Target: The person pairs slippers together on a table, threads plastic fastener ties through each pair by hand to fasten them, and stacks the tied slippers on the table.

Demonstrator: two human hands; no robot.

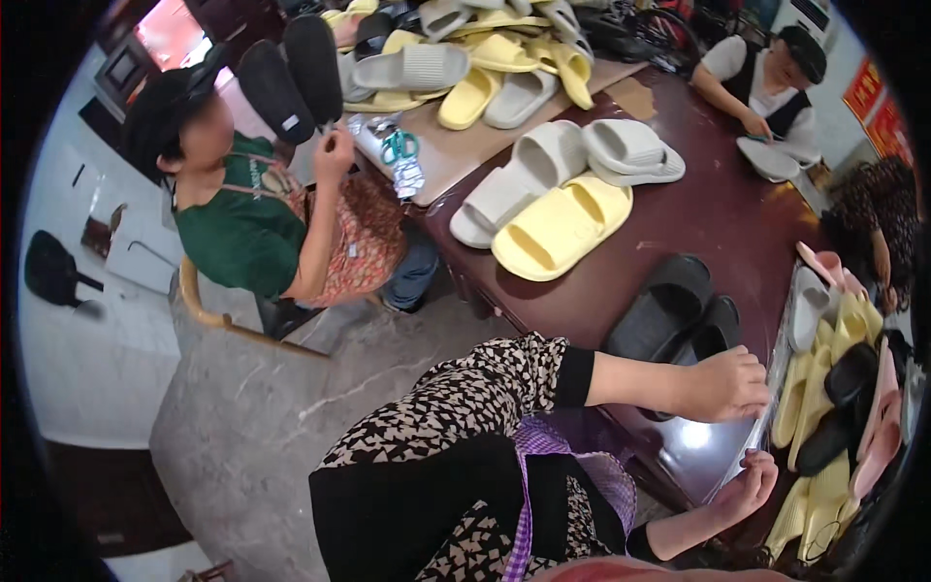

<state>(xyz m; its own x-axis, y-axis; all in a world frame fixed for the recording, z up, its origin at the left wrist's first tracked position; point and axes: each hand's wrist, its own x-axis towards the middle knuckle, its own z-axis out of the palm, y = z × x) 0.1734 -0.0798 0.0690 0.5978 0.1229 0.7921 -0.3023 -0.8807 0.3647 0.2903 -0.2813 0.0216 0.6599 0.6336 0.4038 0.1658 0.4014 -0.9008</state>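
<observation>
My left hand [722, 384], at the end of a patterned sleeve with a black cuff, reaches across the table with its fingers curled closed. Below it, my right hand [745, 491] is closed in a pinch. A thin, clear plastic film [749, 444] spans the space between them, and both hands grip its edge; whether it is a bag I cannot tell. Partly behind my left forearm lie a black slipper [661, 308] and a second black slipper [716, 332]. To the right of my hands, several yellow slippers [797, 388] are heaped with black and pink ones.
On the dark red table [722, 218] lie grey slippers [529, 175] and a yellow slipper [562, 230]. A slipper pile [485, 58] covers the far side, near green scissors [399, 147]. One co-worker [247, 213] at left holds up black slippers [296, 78]; another [766, 82] handles grey ones.
</observation>
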